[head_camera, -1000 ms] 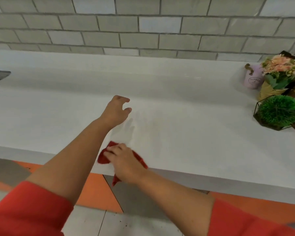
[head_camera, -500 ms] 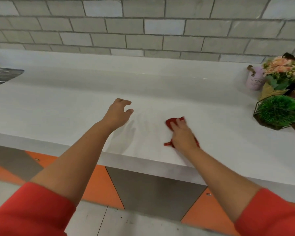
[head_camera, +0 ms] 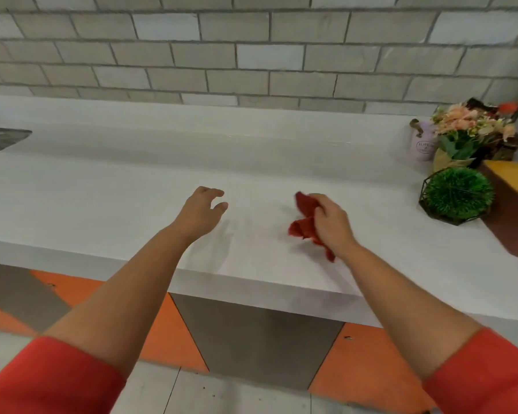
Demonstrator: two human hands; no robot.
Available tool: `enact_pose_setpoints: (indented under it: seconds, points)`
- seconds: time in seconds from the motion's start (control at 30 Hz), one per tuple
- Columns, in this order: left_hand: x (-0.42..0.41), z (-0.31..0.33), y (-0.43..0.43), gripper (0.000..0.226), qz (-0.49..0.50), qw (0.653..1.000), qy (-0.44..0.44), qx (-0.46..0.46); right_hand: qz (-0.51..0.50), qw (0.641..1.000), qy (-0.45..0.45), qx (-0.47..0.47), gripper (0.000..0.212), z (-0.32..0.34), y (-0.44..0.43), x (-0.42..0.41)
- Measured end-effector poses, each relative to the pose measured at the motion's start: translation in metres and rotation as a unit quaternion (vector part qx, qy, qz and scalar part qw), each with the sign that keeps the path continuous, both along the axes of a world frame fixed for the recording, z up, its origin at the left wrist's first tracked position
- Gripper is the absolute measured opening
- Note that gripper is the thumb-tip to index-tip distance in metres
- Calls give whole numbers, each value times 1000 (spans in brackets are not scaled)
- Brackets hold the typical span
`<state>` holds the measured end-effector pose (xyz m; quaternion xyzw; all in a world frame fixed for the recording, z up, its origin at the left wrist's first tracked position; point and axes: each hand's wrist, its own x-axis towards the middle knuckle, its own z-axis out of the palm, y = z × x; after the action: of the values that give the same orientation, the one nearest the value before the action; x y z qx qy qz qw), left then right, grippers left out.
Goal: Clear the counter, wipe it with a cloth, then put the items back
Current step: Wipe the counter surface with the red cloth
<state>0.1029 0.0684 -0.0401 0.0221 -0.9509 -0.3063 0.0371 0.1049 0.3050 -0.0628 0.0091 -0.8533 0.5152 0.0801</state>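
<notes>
Your right hand (head_camera: 331, 224) is closed around the red cloth (head_camera: 304, 224), which is bunched in your fingers with a loose end trailing down toward the white counter (head_camera: 132, 189); whether the cloth's lower folds touch the surface or hang just above it cannot be told. Your left hand (head_camera: 201, 212) is over the counter to the left of the cloth, well apart from it, fingers loosely curled and spread with nothing in them. At the right end of the counter, near the tiled wall (head_camera: 251, 55), the cleared items are grouped: a round green plant (head_camera: 458, 194) in a dark wire frame, a bouquet of pink and peach flowers (head_camera: 470, 128) behind it, a pale lilac mug (head_camera: 422, 144) just beside the bouquet, and a brown box (head_camera: 512, 210) with a yellow top at the frame's right edge. A dark sink (head_camera: 0, 138) shows at the far left.
</notes>
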Motion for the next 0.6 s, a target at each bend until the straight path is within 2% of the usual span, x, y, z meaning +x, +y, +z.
enact_pose_setpoints:
  seconds: [0.07, 0.17, 0.27, 0.33, 0.4, 0.47, 0.53, 0.6]
  points:
    - [2, -6, 4, 40, -3, 1000, -7, 0, -66, 997, -11, 42, 43, -12, 37, -20]
    - [-1, -14, 7, 40, -8, 1000, -14, -6, -52, 986, -47, 152, 41, -41, 51, -27]
    - [-9, -18, 9, 39, -14, 1000, -21, -5, 3, 981, -23, 191, 46, -49, 24, -19]
    - [-18, -17, 13, 39, -24, 1000, -19, -2, 90, 973, 9, 212, 58, -50, -10, -10]
    - [-31, -11, 18, 40, -40, 999, -9, -2, 157, 956, 29, 247, 55, -53, -57, 6]
    - [-44, -3, 22, 40, -54, 999, 1, -2, 221, 944, 56, 237, 44, -53, -104, 22]
    - [-54, 2, 23, 40, -67, 998, 13, -6, 277, 944, 14, 180, 39, -47, -130, 22]
    - [-62, 5, 16, 38, -69, 997, 34, 2, 280, 954, -22, 110, 37, -39, -126, 5]
